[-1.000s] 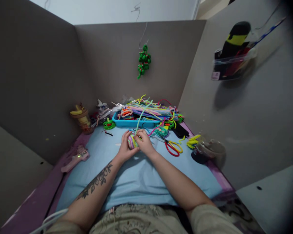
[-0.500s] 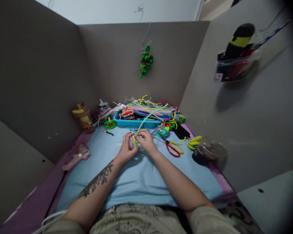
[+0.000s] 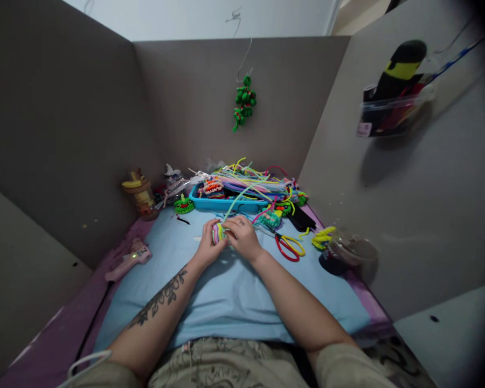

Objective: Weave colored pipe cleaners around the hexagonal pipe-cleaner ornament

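Observation:
Between my hands is a small striped pipe-cleaner piece point(image 3: 218, 233) in pink, purple, yellow and green. My left hand point(image 3: 209, 243) wraps round its left side, thumb along the lower edge. My right hand point(image 3: 243, 235) is closed at its right side, fingers bent over it; the fingertips are partly hidden. From the piece a long pale green pipe cleaner point(image 3: 237, 198) rises up and to the right, passing in front of the blue tray point(image 3: 226, 205). Right of my right hand lie scissors point(image 3: 290, 248) with one red and one yellow handle.
Many coloured pipe cleaners point(image 3: 250, 180) fill the tray. A green pipe-cleaner figure point(image 3: 184, 205) and a lidded cup point(image 3: 140, 196) stand at the left. A pink glue gun point(image 3: 129, 262) lies at the left edge. On the right are a dark phone point(image 3: 302, 220) and a clear cup point(image 3: 358, 250).
My right hand has turned over the striped piece, its back now facing up more. The piece has tilted slightly in my left hand. The whole view has shifted a little.

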`<state>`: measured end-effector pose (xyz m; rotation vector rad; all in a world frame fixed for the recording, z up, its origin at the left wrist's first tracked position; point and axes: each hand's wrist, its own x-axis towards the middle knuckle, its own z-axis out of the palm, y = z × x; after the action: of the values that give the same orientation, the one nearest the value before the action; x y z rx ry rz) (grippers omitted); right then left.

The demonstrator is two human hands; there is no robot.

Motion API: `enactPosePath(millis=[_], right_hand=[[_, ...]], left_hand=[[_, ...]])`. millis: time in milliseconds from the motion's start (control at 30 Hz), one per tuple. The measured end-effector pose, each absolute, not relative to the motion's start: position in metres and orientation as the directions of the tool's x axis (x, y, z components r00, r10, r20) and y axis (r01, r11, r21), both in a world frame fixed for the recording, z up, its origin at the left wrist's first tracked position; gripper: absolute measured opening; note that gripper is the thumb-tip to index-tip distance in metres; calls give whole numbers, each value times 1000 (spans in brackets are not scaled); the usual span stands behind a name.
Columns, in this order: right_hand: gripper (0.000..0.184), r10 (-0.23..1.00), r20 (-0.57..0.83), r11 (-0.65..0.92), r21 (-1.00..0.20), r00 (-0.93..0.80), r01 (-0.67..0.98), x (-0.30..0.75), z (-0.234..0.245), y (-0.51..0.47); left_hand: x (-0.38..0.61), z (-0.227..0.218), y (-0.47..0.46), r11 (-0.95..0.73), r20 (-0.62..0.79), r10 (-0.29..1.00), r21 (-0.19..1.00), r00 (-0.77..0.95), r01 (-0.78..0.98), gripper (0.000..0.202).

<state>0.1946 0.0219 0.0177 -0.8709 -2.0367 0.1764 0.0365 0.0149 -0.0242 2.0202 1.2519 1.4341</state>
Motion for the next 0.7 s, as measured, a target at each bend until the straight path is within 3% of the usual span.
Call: enactPosePath(millis=[133,467,700], right_hand=[[25,637,679,741,-411,-364,531,193,15,22],[20,699,664,689,-528,-266,496,190,18,25],[13,877,347,476,-719,-331,507,197,17,31]], left_hand=[[37,-23,13,-540,560,823,716,98,442,56],[34,-18,12,-603,592,779,617,207,506,63],[28,-9,8,-671,588,727,497,355,550,69]])
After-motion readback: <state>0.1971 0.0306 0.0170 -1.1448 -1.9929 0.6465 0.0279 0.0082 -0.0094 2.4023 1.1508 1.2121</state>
